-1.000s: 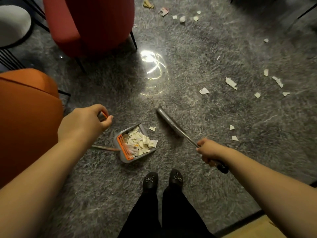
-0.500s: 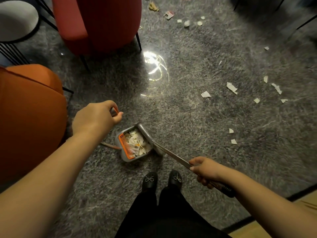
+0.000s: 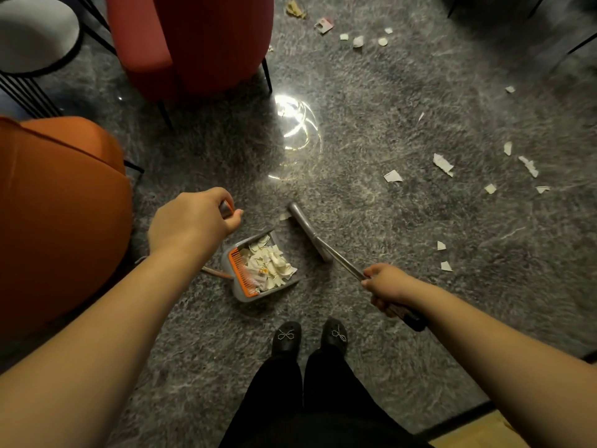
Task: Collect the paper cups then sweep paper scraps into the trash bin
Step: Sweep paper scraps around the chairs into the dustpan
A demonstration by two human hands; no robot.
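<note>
While your left hand (image 3: 190, 221) is gripping the dustpan handle (image 3: 226, 206), your right hand (image 3: 386, 286) is clasping the broom (image 3: 310, 231)
Scraps are filling the dustpan (image 3: 258, 268) before your shoes; loose paper scraps (image 3: 442, 164) are lying well apart on the carpet (image 3: 371, 221)

This looks like a sitting area in a home or a lounge. The floor is covered by a grey shaggy carpet (image 3: 371, 221), soft and long-haired. Two upholstered chairs stand on it: a red chair (image 3: 193, 43) on thin black metal legs, and an orange chair (image 3: 58, 205) at the left. A small round side table (image 3: 35, 30) with a pale top and a black wire frame is in the far left corner. At the lower right edge the carpet ends and a wooden floor (image 3: 468, 434) begins. A ceiling light reflects on something glossy near the red chair.
</note>
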